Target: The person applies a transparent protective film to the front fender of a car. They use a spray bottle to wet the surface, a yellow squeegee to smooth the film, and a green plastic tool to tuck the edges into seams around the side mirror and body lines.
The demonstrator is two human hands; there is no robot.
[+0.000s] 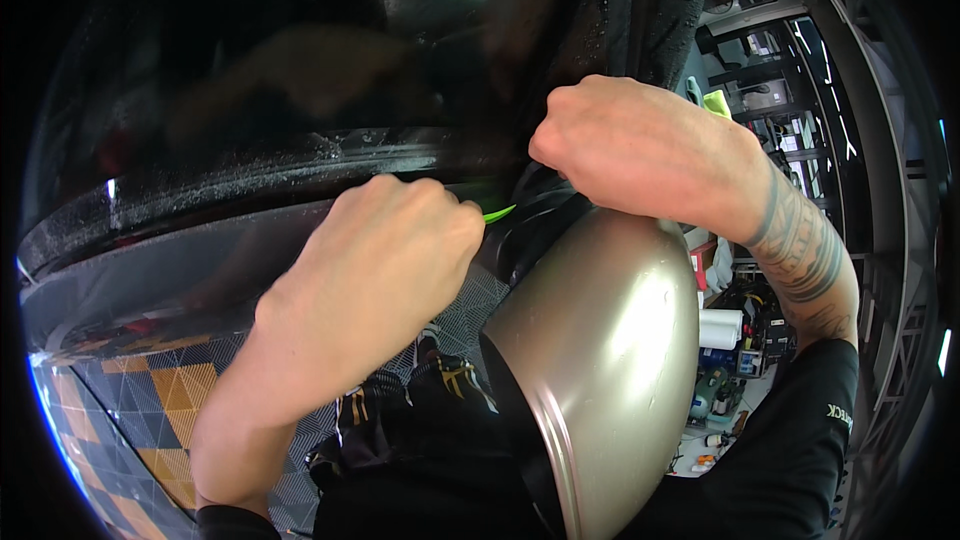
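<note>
My left hand is closed around a thin lime-green pointed tool, held just below the wet, spotted lower edge of a dark car window. Up and to the right, my right hand is curled at the corner of the window by the black mirror base; whatever its fingers grip is hidden behind the hand. Below it, the champagne-coloured side mirror housing fills the lower middle, with droplets on its shiny surface. The dark door panel runs leftward under the window.
A patterned tiled floor shows below the door, with my shoes. At the right stand cluttered shelves or benches with a white roll, bottles and tools, under a metal-framed structure. A lime cloth-like item is partly behind my right arm.
</note>
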